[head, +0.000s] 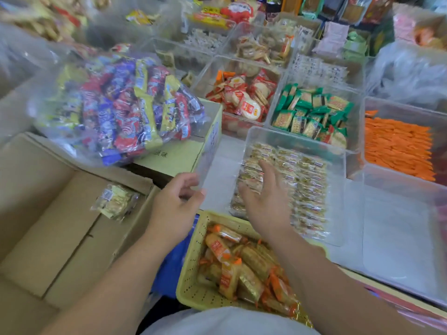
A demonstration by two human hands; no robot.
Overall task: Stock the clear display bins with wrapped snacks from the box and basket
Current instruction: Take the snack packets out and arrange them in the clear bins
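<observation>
A clear display bin (297, 137) in front of me holds rows of small pale wrapped snacks (304, 184) on its right side. My right hand (263, 201) is spread open over those snacks, fingers straight. My left hand (176, 204) grips the bin's near left corner between thumb and fingers. A yellow perforated basket (193, 269) below the bin holds orange and gold wrapped snacks (242, 264). The open cardboard box (48, 213) at left contains one pale snack packet (116, 201).
A large clear bag of colourful wrapped bars (121, 105) lies on a green-yellow carton (183, 153). Behind are bins of red-white crackers (244, 100), green-wrapped biscuits (314, 112) and orange packets (396, 148). Another clear bin (399, 238) at right holds nothing visible.
</observation>
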